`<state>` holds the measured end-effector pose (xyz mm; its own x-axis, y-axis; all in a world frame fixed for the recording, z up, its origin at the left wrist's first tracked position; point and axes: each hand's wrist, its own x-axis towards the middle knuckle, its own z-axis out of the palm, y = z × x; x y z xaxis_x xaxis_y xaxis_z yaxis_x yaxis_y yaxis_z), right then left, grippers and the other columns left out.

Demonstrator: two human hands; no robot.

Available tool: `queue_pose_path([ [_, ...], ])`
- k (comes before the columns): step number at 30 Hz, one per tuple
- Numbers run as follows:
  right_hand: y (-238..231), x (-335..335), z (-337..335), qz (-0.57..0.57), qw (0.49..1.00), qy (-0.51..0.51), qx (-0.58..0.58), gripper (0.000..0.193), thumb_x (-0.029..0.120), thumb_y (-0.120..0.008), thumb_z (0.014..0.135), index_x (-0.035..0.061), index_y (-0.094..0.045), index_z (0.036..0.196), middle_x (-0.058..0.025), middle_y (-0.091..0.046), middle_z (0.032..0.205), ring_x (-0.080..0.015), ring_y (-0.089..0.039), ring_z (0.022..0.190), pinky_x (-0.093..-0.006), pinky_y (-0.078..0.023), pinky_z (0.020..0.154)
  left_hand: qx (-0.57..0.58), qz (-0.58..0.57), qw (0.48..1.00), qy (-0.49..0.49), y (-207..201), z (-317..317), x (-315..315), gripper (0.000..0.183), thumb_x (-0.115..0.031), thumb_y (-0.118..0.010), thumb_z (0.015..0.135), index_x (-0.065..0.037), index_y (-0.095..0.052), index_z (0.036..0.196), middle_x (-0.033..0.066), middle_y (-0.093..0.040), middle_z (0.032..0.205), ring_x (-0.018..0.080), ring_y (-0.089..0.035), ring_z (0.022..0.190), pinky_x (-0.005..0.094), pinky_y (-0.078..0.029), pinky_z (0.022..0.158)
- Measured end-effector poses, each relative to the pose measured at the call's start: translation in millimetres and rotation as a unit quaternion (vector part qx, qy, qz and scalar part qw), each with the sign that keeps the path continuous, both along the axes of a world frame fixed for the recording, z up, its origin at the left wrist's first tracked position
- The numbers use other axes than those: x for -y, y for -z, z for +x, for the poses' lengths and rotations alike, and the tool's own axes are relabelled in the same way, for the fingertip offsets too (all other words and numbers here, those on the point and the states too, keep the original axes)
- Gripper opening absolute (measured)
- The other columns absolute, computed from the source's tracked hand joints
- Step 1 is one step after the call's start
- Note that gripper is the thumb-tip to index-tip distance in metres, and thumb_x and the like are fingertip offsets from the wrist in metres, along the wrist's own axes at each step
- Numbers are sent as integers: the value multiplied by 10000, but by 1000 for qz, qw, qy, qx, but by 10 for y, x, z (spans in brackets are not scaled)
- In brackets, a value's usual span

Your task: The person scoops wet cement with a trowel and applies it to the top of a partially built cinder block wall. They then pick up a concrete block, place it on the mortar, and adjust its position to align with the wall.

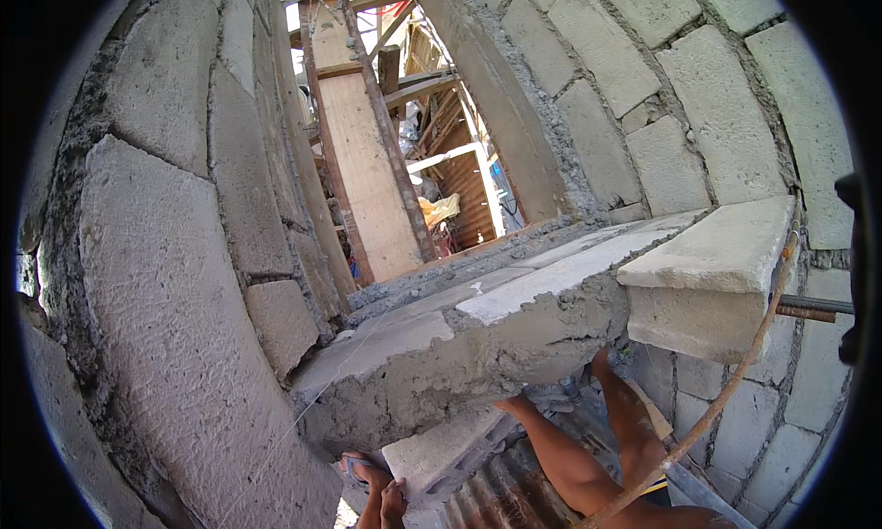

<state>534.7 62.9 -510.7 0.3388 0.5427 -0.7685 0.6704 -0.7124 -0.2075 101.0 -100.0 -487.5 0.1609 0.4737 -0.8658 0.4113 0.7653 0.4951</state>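
A grey hollow concrete block (pixel 436 451) hangs tilted below a mortar-faced ledge (pixel 478 364), its cells partly visible. My left hand (pixel 393 503) is closed around the block's left end, with the fingers curled over its edge. From the lower right my right forearm reaches toward the block's other end, where my right hand (pixel 512 404) is closed against it. The ledge hides part of those fingers. Beside my left hand is my foot in a flip-flop (pixel 356 467).
Block walls (pixel 165 244) with rough mortar joints rise on both sides. Two pale blocks (pixel 707 263) sit stacked at the ledge's right end. A rusty rod (pixel 735 382) curves down past them. Corrugated metal (pixel 510 492) lies below. Beyond the ledge, a wooden plank (pixel 363 152) spans an opening.
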Motion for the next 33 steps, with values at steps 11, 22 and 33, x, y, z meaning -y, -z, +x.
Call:
queue_pose_path([
  [11,426,-27,-100,-37,990,120,-68,402,361,-660,865,-9,-627,1017,-145,-654,1075,-296,-602,1017,-407,-456,913,83,-134,879,-450,210,762,74,539,-449,-520,962,13,-560,1238,174,-603,1241,289,-600,1120,433,-506,928],
  [22,388,268,-278,230,873,430,27,412,350,-693,857,-54,-635,910,-131,-691,961,-258,-633,922,-368,-470,862,177,-67,718,-670,325,483,39,587,-494,-490,962,1,-537,1274,167,-565,1304,281,-564,1186,424,-496,957],
  [33,-693,1464,-337,209,945,252,-18,529,274,-831,705,30,-583,1104,-112,-615,977,-234,-595,881,-364,-475,823,-25,120,934,-336,-201,380,-407,623,-415,-654,877,-11,-450,1306,208,-479,1323,366,-488,1191,458,-423,985],
])
